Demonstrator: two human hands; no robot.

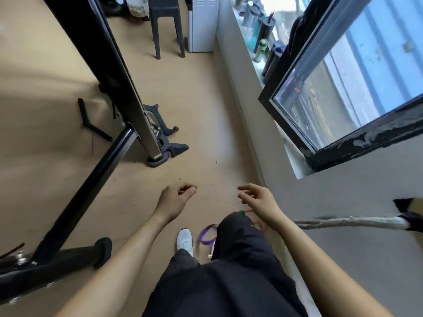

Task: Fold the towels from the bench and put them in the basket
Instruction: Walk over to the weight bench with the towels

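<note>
No towel, bench or basket shows in the head view. My left hand (pixel 175 197) hangs in front of me over the tan floor, fingers loosely curled, holding nothing. My right hand (pixel 257 199) is beside it at the same height, close to the grey wall, fingers loosely bent and apart, also holding nothing. Below the hands are my dark trousers (pixel 229 271) and one white shoe (pixel 185 241).
A black metal exercise frame (pixel 119 72) stands at the left, its tube base reaching the lower left. A dark stool (pixel 166 24) and white cabinet (pixel 202 21) are ahead. Bottles (pixel 263 40) line the window sill at right. Purple and red bands (pixel 207 235) lie by my feet.
</note>
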